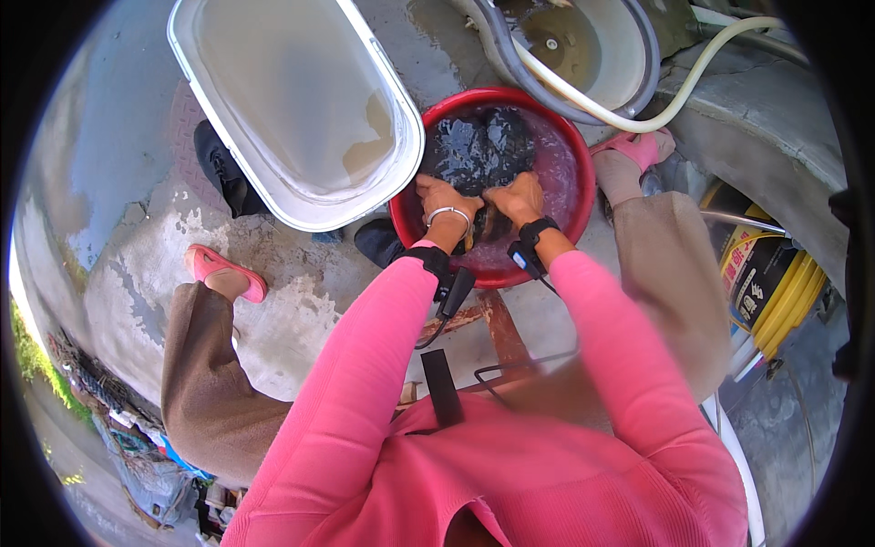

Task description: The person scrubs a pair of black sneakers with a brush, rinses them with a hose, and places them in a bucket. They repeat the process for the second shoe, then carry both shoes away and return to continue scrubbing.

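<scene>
A round red basin [583, 157] holds water with some froth, and dark wet cloth [472, 147] lies bunched in it. My left hand [448, 205], with a bangle at its wrist, is closed on the cloth's near edge at the left. Close beside it, my right hand [516, 198] grips the same cloth on the right. The fingertips of both hands are partly hidden by the cloth and water. Black straps with small devices sit round both forearms near the wrists.
A white oblong tub [410, 130] of cloudy water stands left of the basin. Black shoes [222, 167] lie near it. A grey-rimmed bucket [646, 61] and a pale hose [690, 89] are at the upper right. A yellow-and-black container [759, 280] stands at right.
</scene>
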